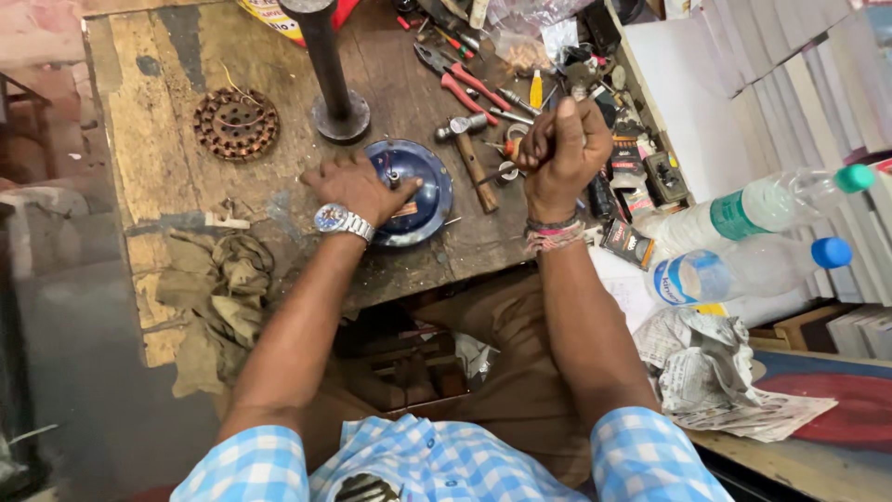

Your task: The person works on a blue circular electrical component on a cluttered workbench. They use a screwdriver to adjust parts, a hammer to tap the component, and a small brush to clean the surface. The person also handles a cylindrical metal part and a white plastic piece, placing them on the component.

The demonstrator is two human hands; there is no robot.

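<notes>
Under left hand (358, 186), blue dish (423, 191) half-hidden

Two labelled clear bottles (743, 209) lie right; small black-red packet (624, 244) beside wrist

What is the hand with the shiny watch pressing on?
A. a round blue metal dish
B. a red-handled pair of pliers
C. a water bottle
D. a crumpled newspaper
A. The left hand, the one above the wristwatch, lies flat on the round blue metal dish on the wooden workbench, while the plastic bottles, newspaper and pliers lie apart from it.
</notes>
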